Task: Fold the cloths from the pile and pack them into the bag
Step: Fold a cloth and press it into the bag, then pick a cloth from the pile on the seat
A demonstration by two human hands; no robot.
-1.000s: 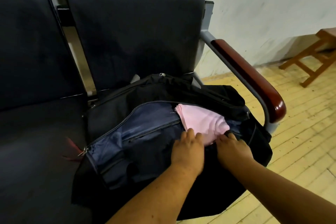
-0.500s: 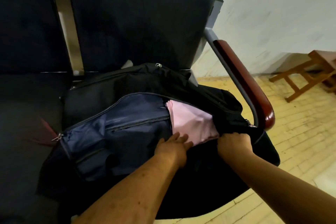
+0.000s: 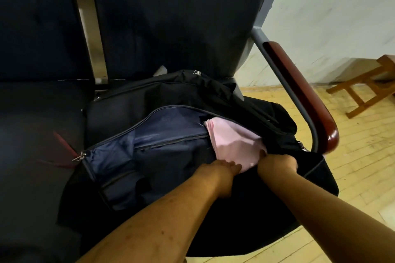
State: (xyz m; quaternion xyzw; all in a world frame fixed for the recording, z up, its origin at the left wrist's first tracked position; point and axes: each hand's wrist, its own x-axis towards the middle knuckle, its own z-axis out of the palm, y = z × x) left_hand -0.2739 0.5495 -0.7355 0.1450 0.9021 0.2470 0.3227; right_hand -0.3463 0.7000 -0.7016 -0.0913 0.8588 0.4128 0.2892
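Pink cloth (image 3: pixel 233 145): 1, folded, lodged in the open black bag (image 3: pixel 149 96), at the right end of its blue-lined opening. The bag is laid on a dark chair seat (image 3: pixel 32 117). The cloth's near edge is pressed by the left hand (image 3: pixel 222 171), fingers extended. The bag's rim beside it is gripped by the right hand (image 3: pixel 277 165), fingers curled.

Matt black fabric bag (image 3: pixel 162 96); soft pink cloth (image 3: pixel 230 145); glossy wood armrest (image 3: pixel 303 96).
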